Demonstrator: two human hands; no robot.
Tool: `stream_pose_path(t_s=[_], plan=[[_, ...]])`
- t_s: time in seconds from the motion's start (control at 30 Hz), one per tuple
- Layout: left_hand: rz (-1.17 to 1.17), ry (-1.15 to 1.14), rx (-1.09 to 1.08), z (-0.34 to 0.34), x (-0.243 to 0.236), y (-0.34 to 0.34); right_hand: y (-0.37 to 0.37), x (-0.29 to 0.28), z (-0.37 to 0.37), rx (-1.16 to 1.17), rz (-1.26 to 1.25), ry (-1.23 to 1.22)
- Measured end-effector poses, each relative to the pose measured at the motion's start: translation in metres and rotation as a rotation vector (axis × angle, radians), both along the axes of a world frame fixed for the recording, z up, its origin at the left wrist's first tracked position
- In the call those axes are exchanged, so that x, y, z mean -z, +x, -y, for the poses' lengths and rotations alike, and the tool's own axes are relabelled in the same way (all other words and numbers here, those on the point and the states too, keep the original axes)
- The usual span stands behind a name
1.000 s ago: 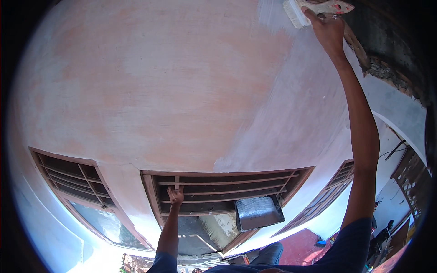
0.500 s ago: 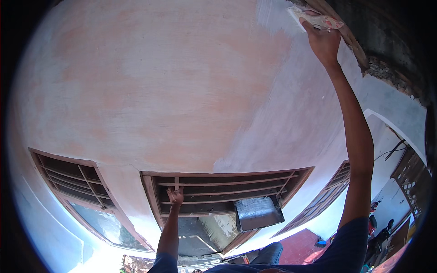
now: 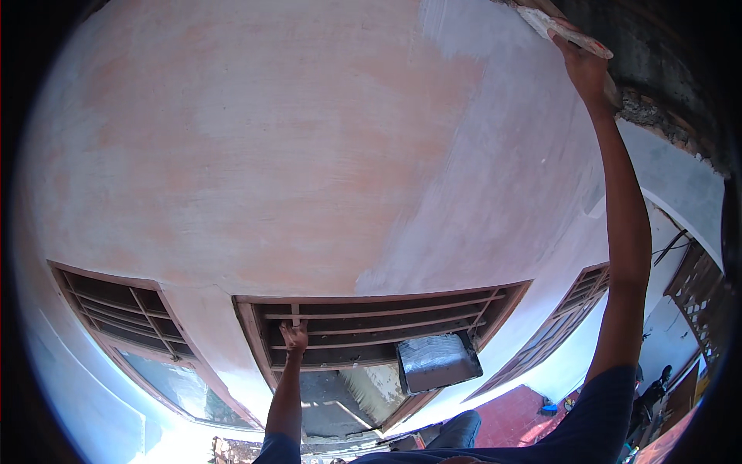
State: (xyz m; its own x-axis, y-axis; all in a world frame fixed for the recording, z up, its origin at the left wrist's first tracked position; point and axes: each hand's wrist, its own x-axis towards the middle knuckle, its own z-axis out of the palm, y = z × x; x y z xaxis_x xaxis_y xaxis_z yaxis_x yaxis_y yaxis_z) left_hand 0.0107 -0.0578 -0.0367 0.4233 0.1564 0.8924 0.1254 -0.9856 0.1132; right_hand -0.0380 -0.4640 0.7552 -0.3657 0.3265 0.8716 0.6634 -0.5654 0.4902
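My right hand (image 3: 585,71) is closed around a wide paintbrush (image 3: 578,40) with a pale, red-marked handle, high up where the wall meets the dark edge at top right. The wall (image 3: 270,147) is patchy pink, with a band of fresh pale lilac paint near the brush. Low in the middle, my left hand (image 3: 294,340) grips a wooden bar of the window grille (image 3: 386,305). A metal paint tray (image 3: 437,375) rests on those bars to the right of my left hand.
Barred windows (image 3: 120,301) flank the middle one. An arched opening (image 3: 665,182) with a lattice (image 3: 692,298) is at right. Far below are a red floor (image 3: 516,410), dark objects (image 3: 653,394) and my jeans-clad leg (image 3: 456,433).
My right hand and brush have moved right along the wall's upper edge, and the brush is now tilted downward to the right. My left hand stays on the bar.
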Motion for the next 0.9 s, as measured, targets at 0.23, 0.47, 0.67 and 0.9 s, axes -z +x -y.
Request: stream_pose_path(t_s=[0.23, 0.47, 0.67, 0.9], plan=[[0.015, 0.005, -0.012, -0.006, 0.006, 0.001, -0.019, 0.093, -0.005, 0.090, -0.251, -0.306], [0.021, 0.107, -0.117, -0.007, -0.001, -0.002, -0.023, 0.041, 0.001, 0.033, -0.057, -0.112], [-0.021, 0.032, -0.020, -0.005, -0.013, -0.007, 0.019, 0.004, -0.015, -0.404, -0.114, -0.227], [0.088, 0.005, 0.007, -0.010, -0.016, -0.013, -0.041, 0.165, -0.015, 0.037, -0.559, -0.472]])
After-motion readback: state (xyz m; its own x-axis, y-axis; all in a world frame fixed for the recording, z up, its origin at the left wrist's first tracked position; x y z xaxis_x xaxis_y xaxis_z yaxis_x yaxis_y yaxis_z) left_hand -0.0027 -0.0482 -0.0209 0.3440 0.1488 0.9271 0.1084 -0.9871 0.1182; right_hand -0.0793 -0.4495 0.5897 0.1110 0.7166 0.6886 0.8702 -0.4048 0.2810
